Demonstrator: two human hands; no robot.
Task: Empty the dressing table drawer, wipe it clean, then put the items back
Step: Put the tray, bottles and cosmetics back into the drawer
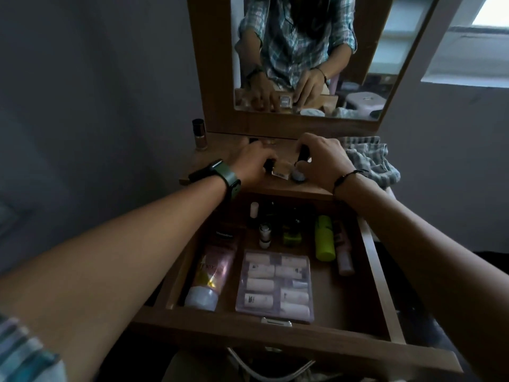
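The wooden drawer [286, 341] is pulled open below me. Inside lie a pink tube [213, 274], a clear pouch of small white tubes [275, 285], a lime green bottle [324, 238], a pale pink tube [344, 256] and several small bottles [265, 234]. Both hands are up on the dressing table top [286, 187]. My left hand [254, 161] closes on a small dark bottle [268, 164]. My right hand [321, 158] grips a dark bottle [303, 154] upright. Between them lie a small clear packet [283, 169] and a bluish round item [298, 176].
A checked cloth [369, 158] is bunched at the right of the table top. A brown nail polish bottle [199, 133] stands at the back left corner. The mirror [305, 56] rises behind. A white cable [264, 373] hangs under the drawer.
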